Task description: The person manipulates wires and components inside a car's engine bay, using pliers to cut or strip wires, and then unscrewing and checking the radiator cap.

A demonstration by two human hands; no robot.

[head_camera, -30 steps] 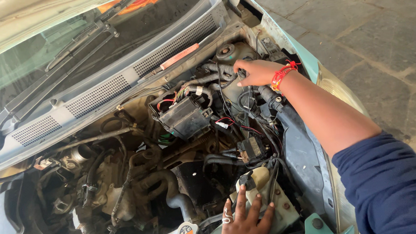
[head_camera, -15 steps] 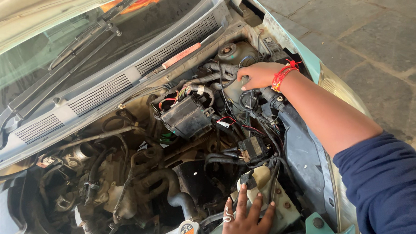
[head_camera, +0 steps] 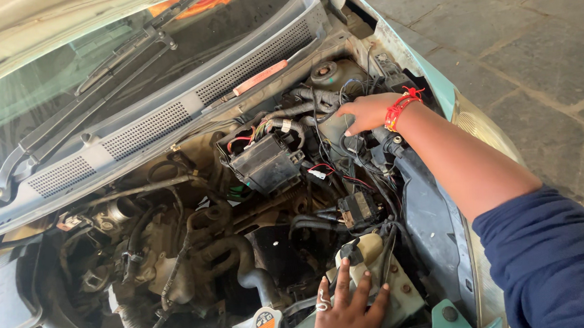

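I look down into an open car engine bay. My right hand [head_camera: 367, 112], with a red thread band on the wrist, reaches from the right into the black wire bundle [head_camera: 344, 156] beside the strut tower cap [head_camera: 324, 71]. Its fingertips lie on a grey part among the wires, and I cannot tell whether they grip anything. My left hand [head_camera: 347, 307], a ring on one finger, rests flat with spread fingers on the white fluid reservoir [head_camera: 402, 290] at the front edge. A black fuse box [head_camera: 266, 164] sits left of my right hand.
The engine block with black hoses [head_camera: 233, 248] fills the lower left. A round cap with an orange label [head_camera: 265, 322] sits near my left hand. Behind lie the cowl grille [head_camera: 146, 128], wipers [head_camera: 113, 60] and windscreen. A paved floor [head_camera: 529, 35] lies to the right.
My right hand has shifted slightly down and towards the wire bundle. My left hand has stayed on the reservoir.
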